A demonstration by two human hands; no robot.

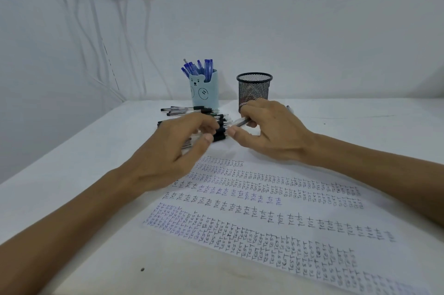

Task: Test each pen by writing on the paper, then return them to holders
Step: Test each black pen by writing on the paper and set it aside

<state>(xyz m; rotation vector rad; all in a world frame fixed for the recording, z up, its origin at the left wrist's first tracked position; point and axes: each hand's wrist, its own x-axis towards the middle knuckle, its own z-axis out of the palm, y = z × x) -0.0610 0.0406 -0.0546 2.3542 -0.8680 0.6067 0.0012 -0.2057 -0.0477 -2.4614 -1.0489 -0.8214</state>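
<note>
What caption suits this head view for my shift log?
Right hand holding a clear pen, left hand at the pile of black-capped pens, above a paper filled with test words.

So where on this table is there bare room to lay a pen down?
Bare table lies right of the black mesh holder, beyond the right forearm. Another lies near the front, between the left forearm and the paper. It is crowded before the bear holder, where the left hand and the right hand, holding a pen, meet over the pen pile.
</note>
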